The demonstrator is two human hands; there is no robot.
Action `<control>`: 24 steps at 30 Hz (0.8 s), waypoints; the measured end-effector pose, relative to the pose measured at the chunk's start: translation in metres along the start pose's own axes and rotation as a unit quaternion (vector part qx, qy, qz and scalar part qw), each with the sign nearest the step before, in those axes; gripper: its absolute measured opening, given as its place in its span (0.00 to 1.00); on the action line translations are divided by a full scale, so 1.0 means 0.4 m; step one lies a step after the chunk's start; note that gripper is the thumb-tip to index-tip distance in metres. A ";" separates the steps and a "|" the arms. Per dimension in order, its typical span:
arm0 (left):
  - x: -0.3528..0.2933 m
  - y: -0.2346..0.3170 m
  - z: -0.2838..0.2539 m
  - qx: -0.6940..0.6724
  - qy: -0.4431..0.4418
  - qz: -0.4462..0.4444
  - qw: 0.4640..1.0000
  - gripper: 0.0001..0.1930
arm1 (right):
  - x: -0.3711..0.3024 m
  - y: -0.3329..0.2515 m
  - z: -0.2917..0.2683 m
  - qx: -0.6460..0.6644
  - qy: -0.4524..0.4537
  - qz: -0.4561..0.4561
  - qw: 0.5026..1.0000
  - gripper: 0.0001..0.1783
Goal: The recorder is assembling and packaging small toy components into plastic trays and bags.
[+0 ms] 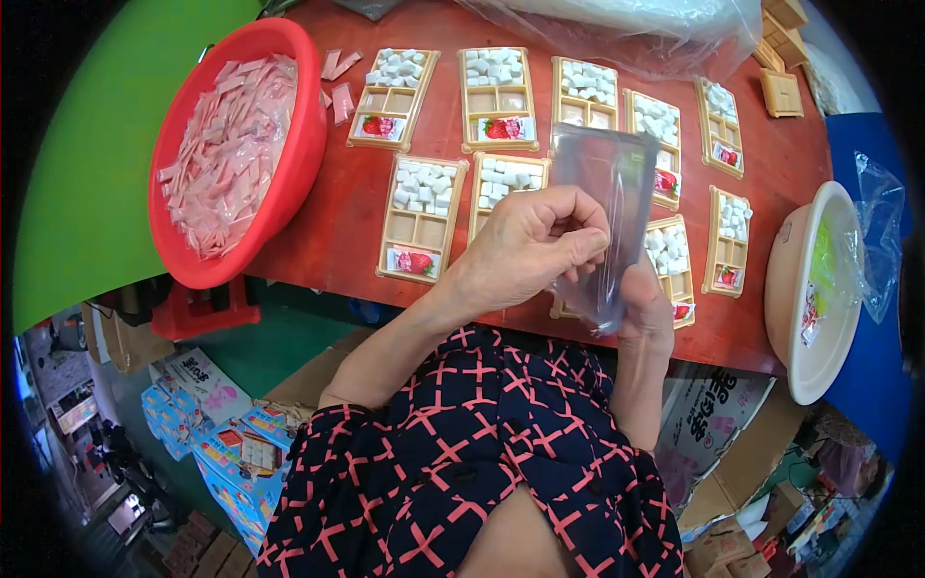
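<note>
The right hand (647,313) grips a translucent plastic sleeve (628,169) above the red table (332,222); the left hand (525,236) pinches closed before it, any film caught indiscernible. Beyond: trays (431,233) bearing white cubes (424,188).

Bright, even light in a wide fisheye view
The red wooden bench (332,197) is well lit, with soft shadows beside the pale-tan rectangular compartment trays (401,228). Whitish glare streaks the translucent grey plastic sleeve (631,183) and the crumpled clear plastic sheeting (626,29) at the top. Below the bench at lower left, it is dimmer and small detail softens; straight edges bow, and black fills the corners.
</note>
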State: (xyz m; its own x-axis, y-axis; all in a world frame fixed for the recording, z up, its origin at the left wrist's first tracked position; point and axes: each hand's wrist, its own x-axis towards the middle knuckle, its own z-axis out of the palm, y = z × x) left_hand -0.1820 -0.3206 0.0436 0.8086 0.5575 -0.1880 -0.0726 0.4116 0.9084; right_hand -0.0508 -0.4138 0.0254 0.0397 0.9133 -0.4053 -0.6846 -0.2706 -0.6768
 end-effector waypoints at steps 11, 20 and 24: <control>-0.030 -0.032 -0.007 -0.090 0.109 -0.016 0.990 0.21 | -0.015 -0.006 0.081 -0.336 0.146 -0.152 0.918 0.46; -0.046 -0.123 -0.076 0.240 0.241 0.041 0.940 0.32 | -0.073 -0.005 -0.011 -0.232 0.218 -0.074 0.945 0.47; -0.040 -0.126 -0.078 0.391 0.261 0.018 0.882 0.33 | -0.072 -0.001 -0.024 -0.245 0.198 -0.079 0.946 0.50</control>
State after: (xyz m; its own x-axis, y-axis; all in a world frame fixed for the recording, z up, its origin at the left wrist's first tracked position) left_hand -0.2096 -0.3277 -0.0109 0.4204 0.9001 -0.1144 0.4976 -0.1232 0.8586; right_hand -0.0446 -0.4427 0.0315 0.4492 0.7948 -0.4080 -0.2309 -0.3379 -0.9124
